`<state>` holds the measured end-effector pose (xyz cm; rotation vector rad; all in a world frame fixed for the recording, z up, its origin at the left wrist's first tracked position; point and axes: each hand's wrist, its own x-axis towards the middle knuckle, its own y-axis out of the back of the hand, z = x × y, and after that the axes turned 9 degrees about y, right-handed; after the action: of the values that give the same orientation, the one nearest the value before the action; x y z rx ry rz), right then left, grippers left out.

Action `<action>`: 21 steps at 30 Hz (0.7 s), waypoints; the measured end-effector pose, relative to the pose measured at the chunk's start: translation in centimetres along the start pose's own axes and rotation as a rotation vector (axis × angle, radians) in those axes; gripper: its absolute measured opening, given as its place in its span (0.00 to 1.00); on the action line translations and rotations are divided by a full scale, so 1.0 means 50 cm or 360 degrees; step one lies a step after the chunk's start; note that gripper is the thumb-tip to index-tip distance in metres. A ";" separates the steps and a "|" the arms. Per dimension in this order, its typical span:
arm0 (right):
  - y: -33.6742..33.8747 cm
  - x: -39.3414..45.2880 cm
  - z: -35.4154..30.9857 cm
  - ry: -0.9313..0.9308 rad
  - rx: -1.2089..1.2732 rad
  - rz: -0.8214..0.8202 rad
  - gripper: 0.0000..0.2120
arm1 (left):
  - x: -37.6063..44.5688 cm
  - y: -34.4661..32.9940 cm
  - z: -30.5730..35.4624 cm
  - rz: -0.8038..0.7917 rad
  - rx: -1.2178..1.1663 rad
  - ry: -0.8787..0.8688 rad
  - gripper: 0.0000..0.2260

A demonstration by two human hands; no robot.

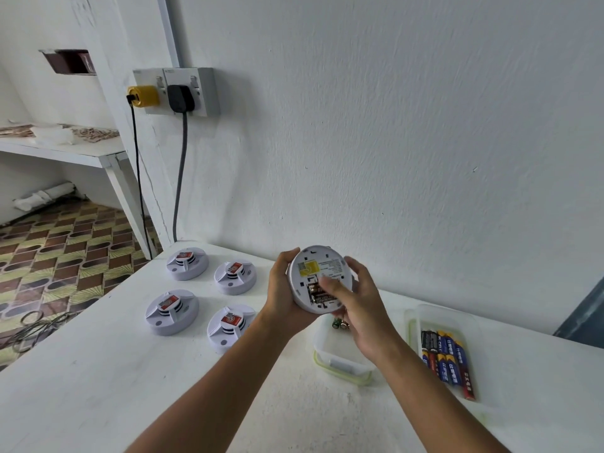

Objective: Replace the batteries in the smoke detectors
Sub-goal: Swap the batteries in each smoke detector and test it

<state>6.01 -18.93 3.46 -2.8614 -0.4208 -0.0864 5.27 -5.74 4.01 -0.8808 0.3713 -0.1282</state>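
My left hand (pixel 283 289) grips a round white smoke detector (pixel 318 268) held up over the table, its back turned to me with a yellow label and an open battery bay. Batteries (pixel 315 292) lie in that bay. My right hand (pixel 356 305) holds the detector's right side, and its thumb presses on the batteries. Several more smoke detectors (pixel 172 312) sit face up on the white table (pixel 98 371) to the left. A clear tray (pixel 449 317) on the right holds several new batteries (pixel 447 359).
A white lidded container (pixel 340 358) sits under my hands with green batteries (pixel 340 324) in it. Wall sockets (pixel 176 91) carry a yellow plug and a black plug, cables hanging down. A white shelf (pixel 65 148) and patterned floor lie to the left.
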 end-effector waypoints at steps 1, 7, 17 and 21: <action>0.005 0.003 -0.006 0.0035 0.0027 -0.0023 0.35 | -0.001 0.000 0.004 -0.0027 0.0005 0.0007 0.24; 0.017 0.007 -0.026 0.0200 0.0009 -0.0211 0.23 | -0.007 -0.006 0.007 -0.0133 0.0061 0.0048 0.24; 0.014 -0.009 -0.034 0.0287 0.0011 -0.0219 0.22 | -0.024 -0.015 0.010 -0.0186 0.0104 0.0058 0.24; 0.029 -0.012 -0.039 0.0204 0.0005 -0.0420 0.30 | -0.027 -0.014 0.015 -0.0148 0.0130 0.0060 0.24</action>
<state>5.81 -20.91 4.96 -2.7603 -0.7673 -0.3143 4.31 -5.28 5.32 -0.8161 0.3582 -0.2443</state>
